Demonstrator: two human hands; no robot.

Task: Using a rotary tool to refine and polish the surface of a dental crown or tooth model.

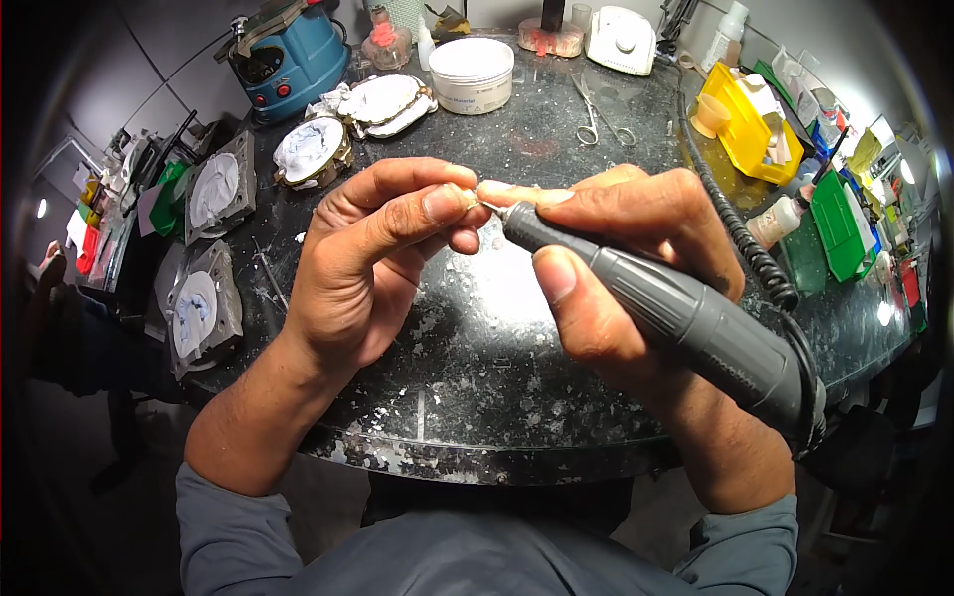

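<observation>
My left hand [353, 258] is closed in a pinch on a small pale piece [471, 199] in the middle of the view; much of the piece is hidden by the fingertips. My right hand [636, 253] grips a thick grey rotary handpiece [676, 308], its thumb underneath and fingers over the top. The thin metal bit [492, 209] points left and meets or nearly meets the piece; contact is hard to make out. A black coiled cord [750, 248] lies to the right, with a straighter length along the handpiece's rear.
The speckled black bench [427, 397] holds white-filled moulds [313, 149], a blue machine [293, 70], a white tub [470, 62], scissors [586, 119], a yellow tray [740, 119], a green tray [835, 228] and bottles [770, 223]. Part of another person [50, 258] shows at the far left.
</observation>
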